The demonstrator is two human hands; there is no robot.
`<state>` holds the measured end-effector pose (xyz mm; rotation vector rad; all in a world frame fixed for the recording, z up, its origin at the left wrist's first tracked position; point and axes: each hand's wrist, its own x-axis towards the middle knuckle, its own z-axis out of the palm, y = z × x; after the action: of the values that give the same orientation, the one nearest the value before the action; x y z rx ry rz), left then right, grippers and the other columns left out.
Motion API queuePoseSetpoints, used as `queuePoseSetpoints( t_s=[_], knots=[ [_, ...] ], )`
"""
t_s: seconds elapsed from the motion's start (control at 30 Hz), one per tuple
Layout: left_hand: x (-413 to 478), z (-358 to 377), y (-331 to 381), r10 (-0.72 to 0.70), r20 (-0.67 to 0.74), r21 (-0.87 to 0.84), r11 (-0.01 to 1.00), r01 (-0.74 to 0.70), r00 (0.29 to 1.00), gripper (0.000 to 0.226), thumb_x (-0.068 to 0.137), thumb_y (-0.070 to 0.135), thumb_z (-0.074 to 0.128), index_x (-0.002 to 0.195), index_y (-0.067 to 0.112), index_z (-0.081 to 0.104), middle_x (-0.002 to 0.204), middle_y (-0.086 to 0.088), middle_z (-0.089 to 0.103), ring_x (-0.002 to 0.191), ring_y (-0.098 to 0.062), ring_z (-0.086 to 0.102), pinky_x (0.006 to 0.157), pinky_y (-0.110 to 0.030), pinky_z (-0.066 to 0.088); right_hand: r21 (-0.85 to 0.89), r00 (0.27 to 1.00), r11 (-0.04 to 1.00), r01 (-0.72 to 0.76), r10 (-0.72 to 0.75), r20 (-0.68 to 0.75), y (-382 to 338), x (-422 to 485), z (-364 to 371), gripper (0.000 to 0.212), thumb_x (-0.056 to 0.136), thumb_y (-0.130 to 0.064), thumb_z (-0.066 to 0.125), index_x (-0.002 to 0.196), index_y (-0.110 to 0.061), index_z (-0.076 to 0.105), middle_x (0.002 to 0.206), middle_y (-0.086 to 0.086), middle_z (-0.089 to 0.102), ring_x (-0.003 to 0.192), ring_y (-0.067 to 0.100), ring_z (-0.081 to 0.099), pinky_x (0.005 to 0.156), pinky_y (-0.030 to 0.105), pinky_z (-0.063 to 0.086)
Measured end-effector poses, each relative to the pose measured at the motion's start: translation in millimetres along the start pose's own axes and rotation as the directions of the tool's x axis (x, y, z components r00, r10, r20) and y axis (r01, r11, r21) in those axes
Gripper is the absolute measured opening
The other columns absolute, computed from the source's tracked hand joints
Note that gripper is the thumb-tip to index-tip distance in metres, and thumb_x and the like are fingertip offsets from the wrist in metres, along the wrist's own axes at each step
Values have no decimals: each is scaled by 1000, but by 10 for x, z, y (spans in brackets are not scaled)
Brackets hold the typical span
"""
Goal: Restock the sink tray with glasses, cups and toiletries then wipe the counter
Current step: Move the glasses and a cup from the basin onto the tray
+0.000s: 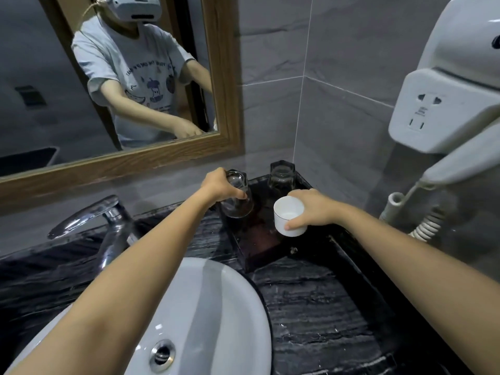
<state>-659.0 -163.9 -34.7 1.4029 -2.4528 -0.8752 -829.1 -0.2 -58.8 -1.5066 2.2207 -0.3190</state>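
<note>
Over the tray (pixel 263 249), left hand (pixel 220 186) grips a glass (pixel 238 198), right hand (pixel 313 209) a cup (pixel 289 220).

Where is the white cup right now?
The white cup is in the right hand, over the dark tray, right of the sink.

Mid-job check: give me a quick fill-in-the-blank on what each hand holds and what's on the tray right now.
1. The left hand grips a clear ____, held upside down over the dark tray.
2. The right hand holds a ____ cup with its opening facing up.
3. A second clear glass stands at the tray's ____ corner, near the wall.
4. The faucet sits on the ____ side of the tray.

Missing words: glass; white; back; left
</note>
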Motion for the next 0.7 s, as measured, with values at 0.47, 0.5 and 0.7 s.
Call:
queuePoseSetpoints(
  t_s=[0.47, 0.5, 0.7],
  knots=[
    [513, 365, 45, -4, 52, 65, 998, 1, 999, 70, 60, 36, 84, 113, 6, 49, 118, -11, 57, 104, -27, 54, 75, -32, 43, 28, 999, 999, -42, 42, -32, 241, 224, 146, 80, 46, -62, 69, 115, -24, 53, 113, -2, 58, 109, 18, 42, 93, 37, 45],
    [539, 370, 42, -7, 52, 65, 998, 3, 999, 71, 60, 35, 84, 114, 6, 48, 119, -11, 56, 105, -27, 53, 75, -32, 43, 42, 998, 998, -43, 44, -33, 252, 234, 157, 81, 45, -62, 68, 116, -25, 52, 114, -2, 58, 107, 16, 41, 92, 36, 44],
    [636, 347, 33, 0, 88, 121, 993, -11, 996, 76, 60, 36, 84, 118, 6, 47, 123, -12, 55, 111, -28, 53, 77, -31, 41, 64, 999, 998, -5, 9, -49, 281, 289, 223, 68, 60, -50, 76, 117, -22, 52, 115, -3, 57, 105, 16, 38, 88, 33, 43]
  ],
)
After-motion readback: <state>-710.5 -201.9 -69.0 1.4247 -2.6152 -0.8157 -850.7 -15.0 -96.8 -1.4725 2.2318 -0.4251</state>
